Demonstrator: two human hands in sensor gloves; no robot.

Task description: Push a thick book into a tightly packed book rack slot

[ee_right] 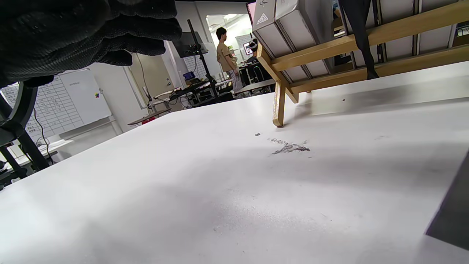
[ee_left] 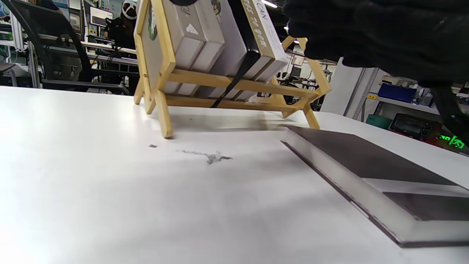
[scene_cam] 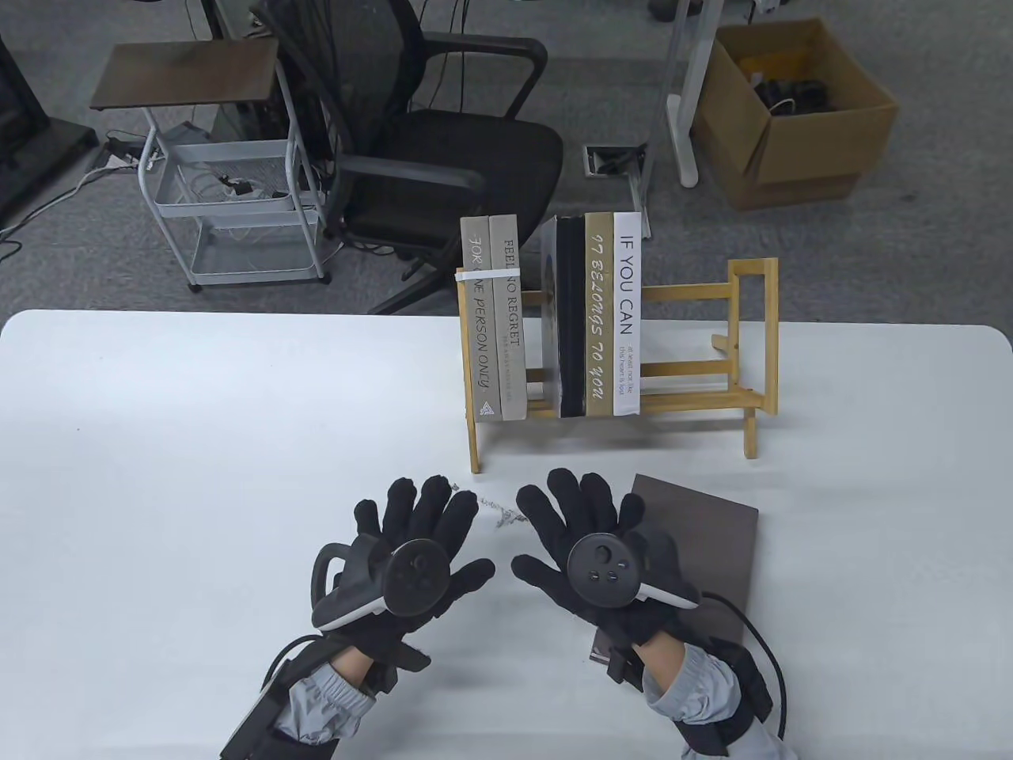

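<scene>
Table view: the dark brown book (scene_cam: 700, 538) is seen lying flat on the white table (scene_cam: 158, 443), at about five o'clock from the wooden book rack (scene_cam: 617, 364), and its near left part is hidden under the right hand (scene_cam: 597, 554), so whether the palm touches the cover cannot be told. Both gloved hands are held with fingers spread and nothing is gripped; the left hand (scene_cam: 411, 558) is placed over bare table at seven o'clock from the rack, just beside a grey smudge (scene_cam: 498, 511). In the rack, two grey books (scene_cam: 495, 317) are stood at the left end and three more, a black book (scene_cam: 571, 317) among them, are stood right of a narrow gap (scene_cam: 534, 332); the rack's right half is left open. Rack tops are cut off in both wrist views. In the left wrist view the book's pale page edge (ee_left: 351, 190) is shown, with its far corner close to the rack's right leg (ee_left: 311, 117). In the right wrist view only a dark corner of the book is caught at the lower right.
</scene>
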